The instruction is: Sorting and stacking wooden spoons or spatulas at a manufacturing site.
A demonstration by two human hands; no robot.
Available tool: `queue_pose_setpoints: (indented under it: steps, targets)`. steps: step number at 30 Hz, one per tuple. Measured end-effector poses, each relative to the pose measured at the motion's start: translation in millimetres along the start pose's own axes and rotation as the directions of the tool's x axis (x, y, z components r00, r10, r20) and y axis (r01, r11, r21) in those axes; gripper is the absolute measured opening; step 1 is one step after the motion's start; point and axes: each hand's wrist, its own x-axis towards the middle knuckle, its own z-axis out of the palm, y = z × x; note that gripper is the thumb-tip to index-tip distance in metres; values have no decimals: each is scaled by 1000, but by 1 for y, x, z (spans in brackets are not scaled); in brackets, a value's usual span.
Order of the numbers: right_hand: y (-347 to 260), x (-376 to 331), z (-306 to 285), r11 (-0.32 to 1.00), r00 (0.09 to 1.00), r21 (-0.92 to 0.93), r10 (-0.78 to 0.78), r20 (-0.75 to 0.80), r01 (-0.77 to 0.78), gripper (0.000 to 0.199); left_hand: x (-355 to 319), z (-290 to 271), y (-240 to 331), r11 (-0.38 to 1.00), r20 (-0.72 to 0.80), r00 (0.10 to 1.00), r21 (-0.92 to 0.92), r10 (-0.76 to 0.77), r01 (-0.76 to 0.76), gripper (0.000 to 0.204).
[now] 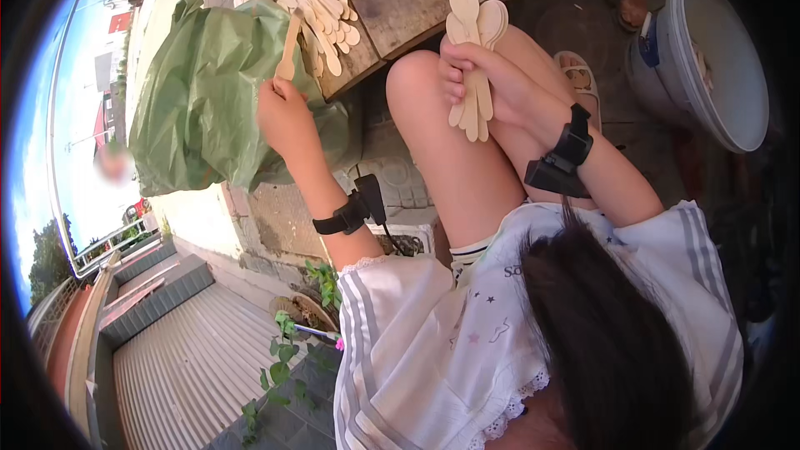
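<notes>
My left hand (286, 112) pinches one flat wooden spoon (289, 48) by its lower end, in front of the green bag and beside the table edge. Over my knees, my right hand (492, 79) is wrapped round a bundle of wooden spoons (475, 104). Their rounded bowls stick out above the fist and the handles fan out below it. A loose heap of wooden spoons (321, 4) lies on the wooden table (392, 12), just beyond my left hand.
A large green plastic bag (208, 83) bulges at the table's left side. On the right stands a pale bucket (679, 67), tilted in view, with something inside I cannot make out. Leafy plants (283, 358) grow at the lower left. Another person's foot (633, 8) shows at the far right.
</notes>
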Motion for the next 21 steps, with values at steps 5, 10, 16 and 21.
queue_pose_setpoints:
  steps: [5,10,16,21]
  targets:
    - [5,-2,7,1000,999,12,10,-35,-10,31,-19,-43,-10,969,-60,998,-248,0,-15,30]
    - [4,0,0,993,995,69,95,37,-97,28,-43,-77,-24,881,339,906,-468,255,-73,22]
    - [1,-11,19,911,910,-105,408,77,-400,28,-79,-82,26,861,511,717,-437,475,-259,14]
    - [-9,-41,54,886,927,-288,374,-21,-364,30,-85,-74,46,824,500,672,-464,546,-324,10]
